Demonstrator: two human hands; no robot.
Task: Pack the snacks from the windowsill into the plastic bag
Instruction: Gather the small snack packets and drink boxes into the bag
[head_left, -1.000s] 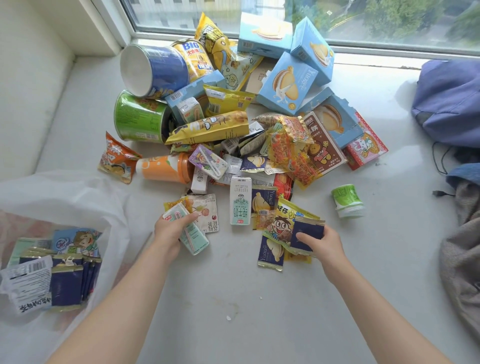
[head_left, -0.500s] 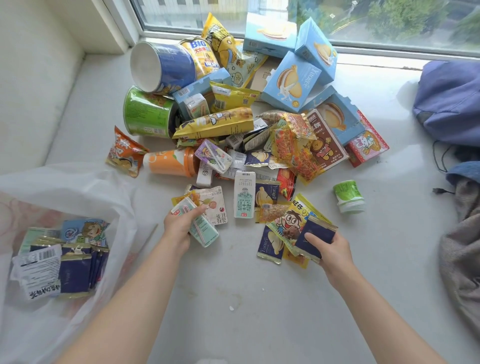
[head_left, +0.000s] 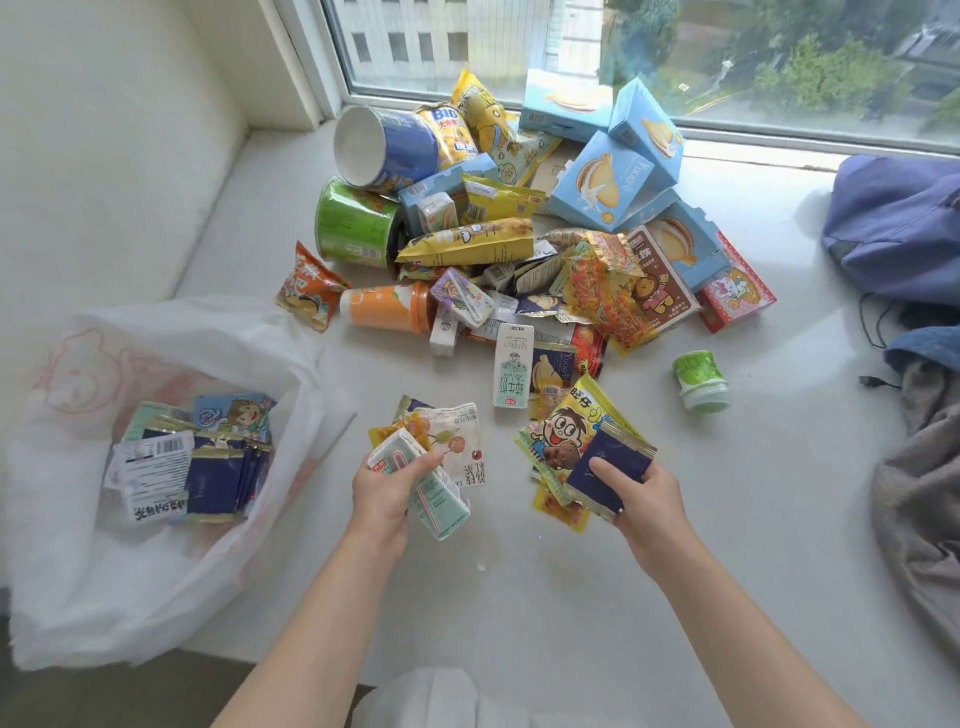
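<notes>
carton (head_left: 434, 488) gripped in left hand (head_left: 387, 493), long axis slanting far-left to near-right | packet (head_left: 608, 465) pinched in right hand (head_left: 647, 501) | bag (head_left: 104, 597) lies left, mouth open, left hand nearer | pile (head_left: 519, 249) beyond on sill (head_left: 519, 597)

Plastic bag (head_left: 156, 597) at windowsill (head_left: 519, 613) L edge: thin, transl. white, crinkly. Windowsill: smooth, semi-gloss. Navy packet (head_left: 613, 447): glossy foil w/ gold trim. Mint carton (head_left: 447, 506): coated paper. Blue boxes (head_left: 597, 182): matt card. Green tub (head_left: 358, 223): glossy. Grey cloth (head_left: 919, 519) at R edge: rough knit.
</notes>
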